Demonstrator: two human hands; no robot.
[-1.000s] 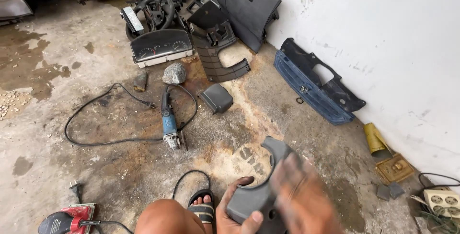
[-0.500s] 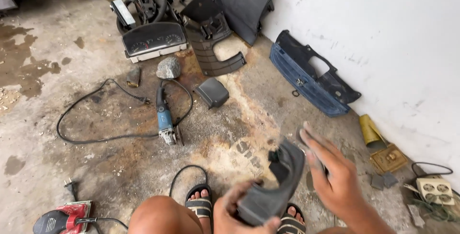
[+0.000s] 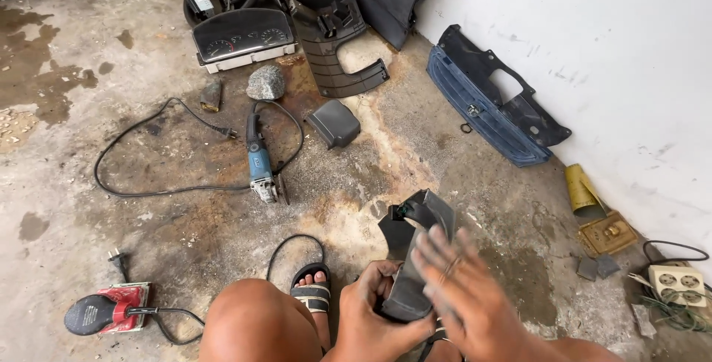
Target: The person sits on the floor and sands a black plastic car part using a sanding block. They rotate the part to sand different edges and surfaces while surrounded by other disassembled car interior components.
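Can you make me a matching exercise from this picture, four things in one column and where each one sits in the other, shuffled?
Things:
1. angle grinder
2. red sander
3. blue grille
4. grey trim piece

Places:
A. leaning at the foot of the white wall
B. gripped in the left hand
C. on the floor at bottom left
D. mid-floor, just below the grey rock

Pairs: 1-D, 2-C, 3-A, 4-B

No pkgs, labels, signs or screens seen
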